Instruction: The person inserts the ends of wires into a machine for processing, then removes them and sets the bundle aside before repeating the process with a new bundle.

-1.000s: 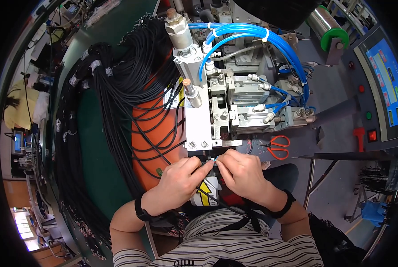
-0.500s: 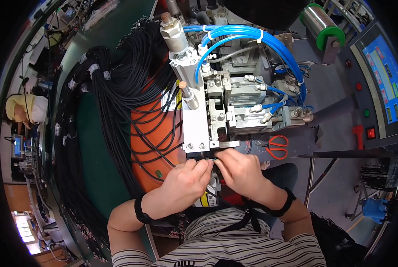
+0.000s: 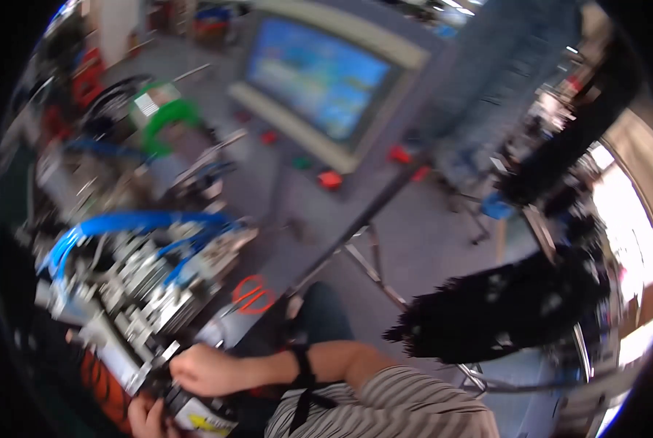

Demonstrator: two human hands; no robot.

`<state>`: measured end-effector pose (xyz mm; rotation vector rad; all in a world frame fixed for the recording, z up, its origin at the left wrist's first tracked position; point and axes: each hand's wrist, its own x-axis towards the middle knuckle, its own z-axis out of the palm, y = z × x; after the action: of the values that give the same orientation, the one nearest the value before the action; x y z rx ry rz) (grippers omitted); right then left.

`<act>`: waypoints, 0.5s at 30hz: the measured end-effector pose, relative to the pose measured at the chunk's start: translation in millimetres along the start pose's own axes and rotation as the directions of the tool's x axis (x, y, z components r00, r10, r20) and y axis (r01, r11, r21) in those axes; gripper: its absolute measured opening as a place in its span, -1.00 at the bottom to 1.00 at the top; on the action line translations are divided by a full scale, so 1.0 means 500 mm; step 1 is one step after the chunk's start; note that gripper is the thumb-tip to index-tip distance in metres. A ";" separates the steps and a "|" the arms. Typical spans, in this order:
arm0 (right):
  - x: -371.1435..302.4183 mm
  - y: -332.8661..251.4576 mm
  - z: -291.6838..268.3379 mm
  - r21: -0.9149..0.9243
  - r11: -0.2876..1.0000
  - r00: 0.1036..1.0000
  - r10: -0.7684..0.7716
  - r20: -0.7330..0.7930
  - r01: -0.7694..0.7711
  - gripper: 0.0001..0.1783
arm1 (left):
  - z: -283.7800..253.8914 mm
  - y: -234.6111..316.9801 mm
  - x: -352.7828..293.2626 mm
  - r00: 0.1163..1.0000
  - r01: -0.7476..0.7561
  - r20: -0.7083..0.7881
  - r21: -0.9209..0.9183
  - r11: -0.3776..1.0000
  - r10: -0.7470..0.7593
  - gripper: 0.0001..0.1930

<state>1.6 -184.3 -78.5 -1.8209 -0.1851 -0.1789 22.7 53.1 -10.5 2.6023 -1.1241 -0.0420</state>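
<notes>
V. blurry all over. Right at bottom end of silver machine (image 3: 151, 281): R hand (image 3: 211, 371), curled up like a loose ball, knuckles up. Can't tell if pinching a tiny thing or just pressed together (way too fuzzy to see). Just below machine's bottom end: L hand (image 3: 148, 417), fingers bent, partly cut off by edge of view. Can't tell if holding anything there either. Also below machine's bottom end, nr both hands: white-and-yellow sticker (image 3: 204, 417).

Right of machine's low end: black band (image 3: 302, 366) on R wrist, then striped sleeve (image 3: 403, 409) a bit farther out. Across top of machine: fat blue tubes (image 3: 133, 220), bent in a big curve. Just right of machine: scissors (image 3: 253, 295) w/ red-orange handles, on grey counter (image 3: 277, 252). Up & right of machine, well apart: big screen (image 3: 319, 77), glowing blue, w/ red button (image 3: 330, 180) & green button (image 3: 302, 162) under it. Above machine: green spool (image 3: 172, 114). Far right of machine: big bunch of black cables (image 3: 501, 306). Left of machine's low end: orange patch (image 3: 104, 390) w/ dark lines.
</notes>
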 end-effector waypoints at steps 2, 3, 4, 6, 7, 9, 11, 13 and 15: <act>0.001 -0.018 0.007 -0.034 0.998 0.999 0.046 -0.002 -0.046 -0.86 | -0.002 0.000 0.012 0.994 -0.094 -0.055 -0.026 0.995 0.092 -0.81; -0.003 -0.011 -0.004 -0.059 0.997 0.998 0.054 -0.037 -0.056 -0.86 | -0.001 0.003 0.018 0.990 -0.112 -0.087 -0.014 0.994 0.110 -0.81; -0.007 -0.004 -0.014 -0.086 0.995 0.999 0.044 -0.033 -0.046 -0.86 | 0.001 0.007 0.023 0.985 -0.122 -0.119 0.001 0.993 0.121 -0.81; -0.003 0.002 -0.019 -0.116 0.993 1.000 0.012 0.005 -0.011 -0.87 | -0.004 0.018 0.033 0.977 -0.104 -0.183 0.048 0.993 0.111 -0.81; -0.003 0.005 -0.016 -0.121 0.993 1.000 0.011 -0.004 -0.011 -0.87 | -0.004 0.025 0.038 0.975 -0.115 -0.185 0.048 0.992 0.122 -0.81; -0.007 0.006 -0.010 -0.048 0.991 0.987 -0.132 -0.089 0.128 -0.86 | -0.009 0.049 0.047 0.953 -0.030 -0.303 -0.004 1.000 0.027 -0.86; -0.013 0.005 -0.014 -0.015 0.980 0.970 -0.199 -0.139 0.199 -0.85 | -0.012 0.061 0.050 0.935 0.009 -0.355 -0.030 0.999 -0.019 -0.89; -0.028 -0.027 -0.034 0.199 0.973 0.991 -0.125 0.038 0.115 -0.86 | -0.020 0.051 0.044 0.945 0.227 -0.219 -0.095 0.969 -0.243 -0.93; -0.035 -0.046 -0.043 0.306 0.950 0.986 -0.105 0.127 0.062 -0.86 | -0.024 0.042 0.032 0.927 0.336 -0.143 -0.102 0.936 -0.348 -0.94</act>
<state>-21.1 -200.0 -55.3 -1.5214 -0.3713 -0.0751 20.5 31.5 8.7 2.6469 -0.5927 0.0461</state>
